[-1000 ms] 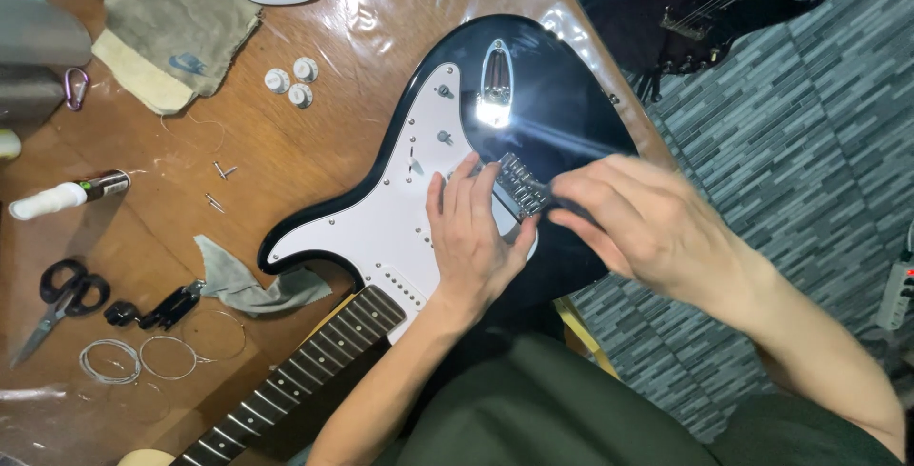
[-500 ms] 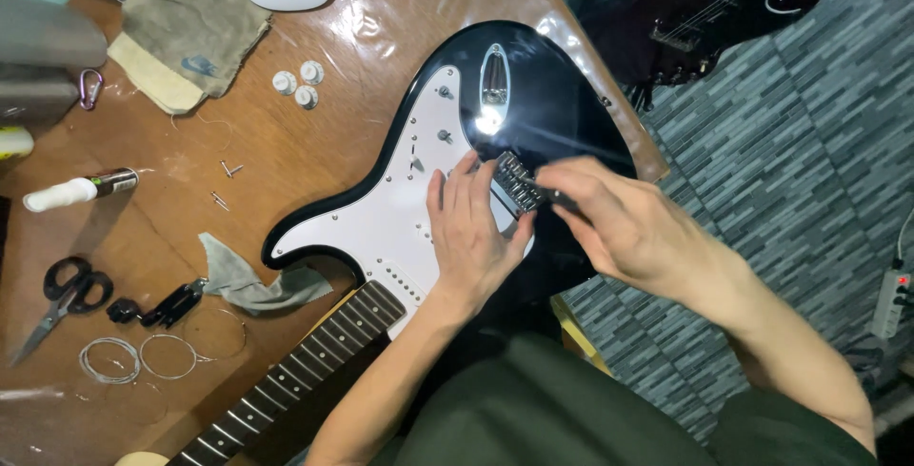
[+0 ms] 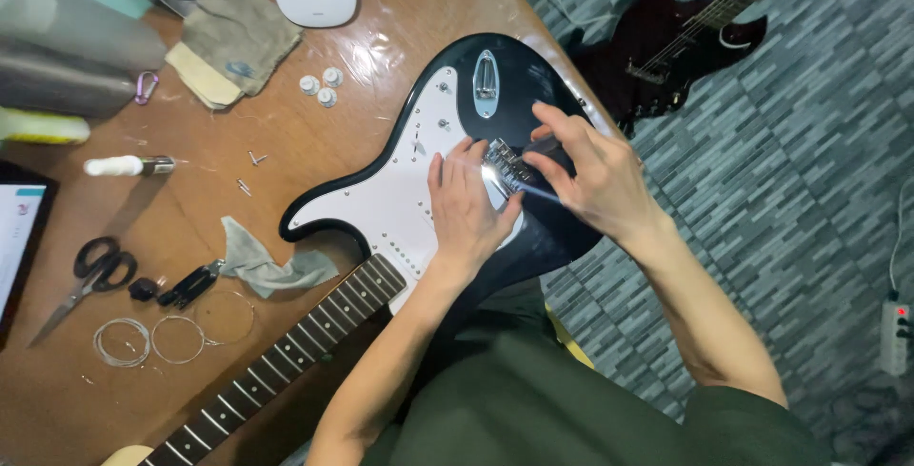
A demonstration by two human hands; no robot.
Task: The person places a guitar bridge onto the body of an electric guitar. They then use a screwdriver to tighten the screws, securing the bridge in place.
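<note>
Item: black electric guitar (image 3: pixel 533 66) with white pickguard (image 3: pixel 390 204), lying face-up across the wooden table (image 3: pixel 400 19), neck (image 3: pixel 286 356) running toward the lower left.

Condition: no strings on the body or fretboard; three white knobs (image 3: pixel 321 86) lie loose on the table, well apart from the guitar, and the bare control posts show on the pickguard. Coiled wire strings (image 3: pixel 152 340) rest near the scissors (image 3: pixel 90 271). By these signs the instrument appears stripped down – restringing and refitting of knobs seemingly not yet done.

Bridge (image 3: pixel 505 163): metal, seated on the body between both hands (its fixing cannot be made out).

Left hand (image 3: pixel 466 209): flat on the pickguard, fingers spread and extended, fingertips touching the near edge of the bridge – holding nothing.

Right hand (image 3: pixel 586 176): fingers curled loosely over the far side of the bridge, thumb and forefinger drawn near together; whether they pinch a small part is not discernible.

Surroundings: grey cloth (image 3: pixel 271 266) and black pliers (image 3: pixel 190 285) beside the neck; a dark red guitar (image 3: pixel 666 47) on the floor.
</note>
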